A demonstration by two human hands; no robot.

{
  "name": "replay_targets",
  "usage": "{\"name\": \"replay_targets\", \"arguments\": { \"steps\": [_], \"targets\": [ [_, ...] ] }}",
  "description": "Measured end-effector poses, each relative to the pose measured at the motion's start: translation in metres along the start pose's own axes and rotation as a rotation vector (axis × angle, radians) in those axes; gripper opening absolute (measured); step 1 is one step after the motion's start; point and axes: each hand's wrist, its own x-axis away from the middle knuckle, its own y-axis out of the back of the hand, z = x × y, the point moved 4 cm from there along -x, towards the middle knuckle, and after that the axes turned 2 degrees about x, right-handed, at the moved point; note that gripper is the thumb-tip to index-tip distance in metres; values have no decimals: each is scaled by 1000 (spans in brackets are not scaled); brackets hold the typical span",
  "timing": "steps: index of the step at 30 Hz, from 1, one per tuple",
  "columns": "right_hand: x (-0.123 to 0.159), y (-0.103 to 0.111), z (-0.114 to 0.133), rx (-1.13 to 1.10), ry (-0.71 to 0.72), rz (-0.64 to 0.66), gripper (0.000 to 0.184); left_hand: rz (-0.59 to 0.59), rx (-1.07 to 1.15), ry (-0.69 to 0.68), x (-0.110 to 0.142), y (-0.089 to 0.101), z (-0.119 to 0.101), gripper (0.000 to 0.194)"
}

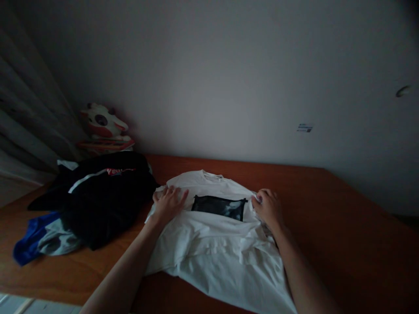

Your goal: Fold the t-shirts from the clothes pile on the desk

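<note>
Lettering point(120, 172) on the black garment point(111, 205) and a small label point(304, 127) on the wall point(212, 87) are too blurred to read.

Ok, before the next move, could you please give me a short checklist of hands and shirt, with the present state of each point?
1. Left hand on the white shirt: ok, fingers spread.
2. Right hand at the shirt's right edge: ok, fingers curled.
3. Right-hand hold firm: cannot tell.
4. Dark print facing up: ok.
5. Fabric smooth: not ok, creased below the print.
6. Whole shirt on the table: cannot tell, its lower end leaves the picture.
</note>
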Motion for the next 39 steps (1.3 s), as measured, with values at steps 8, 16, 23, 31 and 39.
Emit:
{"name": "replay_targets", "arguments": {
  "steps": [8, 16, 23, 31, 39],
  "targets": [
    [2, 20, 1, -127, -277, 238, 42, -62, -272, 158, 0, 30, 5, 56],
    [7, -2, 5, -383, -243, 484, 37, 3, -46, -194, -33, -4, -23, 35],
    [6, -4, 19, -475, -54, 408, 13, 50, 93, -124, -42, -30, -21, 38],
    [-3, 35, 31, -484, 13, -90, 8, 38, 197, -104, -34, -18, -20, 45],
    [9, 27, 33, -546, -79, 309, 31, 130, 136, -259, -20, -7, -38, 41]
  ]
}}
